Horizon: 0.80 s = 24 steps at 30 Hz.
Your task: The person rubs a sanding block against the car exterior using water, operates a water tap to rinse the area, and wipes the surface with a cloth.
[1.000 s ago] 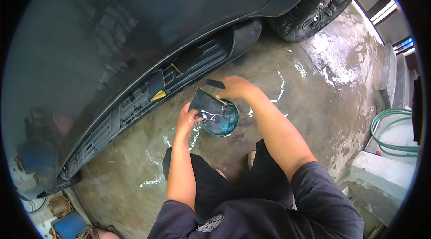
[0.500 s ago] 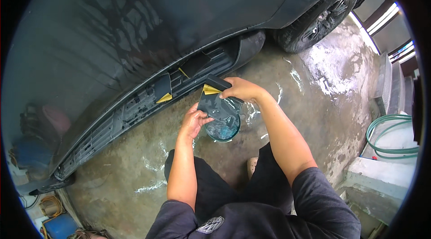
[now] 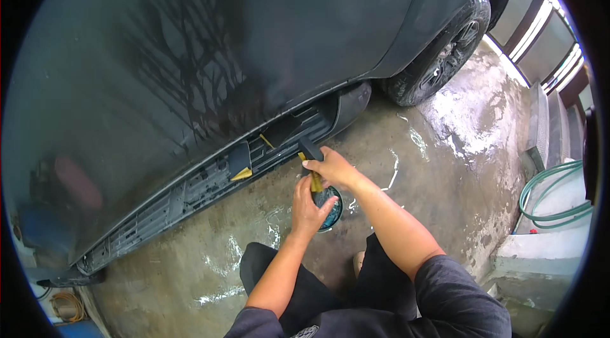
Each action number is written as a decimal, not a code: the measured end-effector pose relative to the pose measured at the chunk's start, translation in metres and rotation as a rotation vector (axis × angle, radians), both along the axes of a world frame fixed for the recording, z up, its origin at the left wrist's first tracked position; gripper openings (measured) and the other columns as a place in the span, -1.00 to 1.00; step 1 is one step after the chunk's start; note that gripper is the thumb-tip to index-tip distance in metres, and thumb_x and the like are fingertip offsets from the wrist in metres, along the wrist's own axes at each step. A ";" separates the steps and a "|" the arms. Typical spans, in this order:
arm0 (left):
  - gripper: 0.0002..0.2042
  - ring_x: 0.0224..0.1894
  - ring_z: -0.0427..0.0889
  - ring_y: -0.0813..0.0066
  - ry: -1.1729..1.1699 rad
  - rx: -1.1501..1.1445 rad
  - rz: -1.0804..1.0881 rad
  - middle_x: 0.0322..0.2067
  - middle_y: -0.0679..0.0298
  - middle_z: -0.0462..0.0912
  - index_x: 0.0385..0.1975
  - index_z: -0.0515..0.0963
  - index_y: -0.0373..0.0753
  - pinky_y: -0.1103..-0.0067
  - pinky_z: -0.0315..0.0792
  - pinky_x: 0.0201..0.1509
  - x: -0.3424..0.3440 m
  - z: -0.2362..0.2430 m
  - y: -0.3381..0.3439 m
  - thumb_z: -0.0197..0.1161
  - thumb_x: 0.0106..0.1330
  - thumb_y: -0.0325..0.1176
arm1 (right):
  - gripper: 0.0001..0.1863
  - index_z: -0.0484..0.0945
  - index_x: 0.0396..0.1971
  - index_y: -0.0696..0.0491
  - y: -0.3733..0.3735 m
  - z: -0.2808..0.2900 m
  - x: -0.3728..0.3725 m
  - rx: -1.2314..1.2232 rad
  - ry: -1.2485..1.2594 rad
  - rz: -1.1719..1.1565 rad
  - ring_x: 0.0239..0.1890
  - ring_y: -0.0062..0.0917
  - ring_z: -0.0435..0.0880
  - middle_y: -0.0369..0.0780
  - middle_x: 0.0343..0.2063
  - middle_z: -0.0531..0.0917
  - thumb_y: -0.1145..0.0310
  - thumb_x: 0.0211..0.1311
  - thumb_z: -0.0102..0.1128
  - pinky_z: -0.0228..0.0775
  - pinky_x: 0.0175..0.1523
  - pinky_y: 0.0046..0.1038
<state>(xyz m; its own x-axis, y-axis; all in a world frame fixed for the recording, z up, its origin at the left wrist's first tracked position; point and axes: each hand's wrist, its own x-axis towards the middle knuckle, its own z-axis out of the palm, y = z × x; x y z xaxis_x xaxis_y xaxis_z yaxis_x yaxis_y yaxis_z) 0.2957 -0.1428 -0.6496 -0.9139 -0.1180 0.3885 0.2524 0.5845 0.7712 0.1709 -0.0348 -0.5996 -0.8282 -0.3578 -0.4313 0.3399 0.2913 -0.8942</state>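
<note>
My right hand (image 3: 338, 166) grips a dark rectangular block (image 3: 309, 147), which looks like a sanding block. Along it runs a sheet of dark sandpaper with a yellow back (image 3: 316, 182), now seen mostly edge-on. My left hand (image 3: 309, 208) is at the lower end of the sheet, fingers closed along its edge, thumb standing apart. Beneath both hands a small round bucket of water (image 3: 331, 216) stands on the floor, partly covered by them. Two more sandpaper pieces lie on the car's side step: one with a folded yellow corner (image 3: 240, 159), another farther right (image 3: 281, 132).
A dark car door (image 3: 318, 27) rises in front of me, its ribbed side step (image 3: 171, 198) jutting out below. To the right are a wheel (image 3: 413, 81), a coiled green hose (image 3: 540, 216) and concrete steps (image 3: 537, 249). The concrete floor (image 3: 438, 192) is wet.
The sandpaper sheet, spread flat before, has turned edge-on and looks folded down beside the block. My left hand has moved right and closer to my right hand. The view has shifted slightly.
</note>
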 end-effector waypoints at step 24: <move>-0.66 0.04 0.63 0.51 -0.417 1.544 -0.094 0.08 0.27 0.62 0.23 0.48 -0.27 0.49 0.49 0.14 -0.013 -0.004 -0.039 0.14 0.59 -0.24 | -0.31 0.40 0.14 0.28 -0.022 0.007 0.032 0.317 0.630 -0.035 0.17 0.01 0.57 0.13 0.10 0.55 0.16 0.17 0.47 0.43 0.24 -0.19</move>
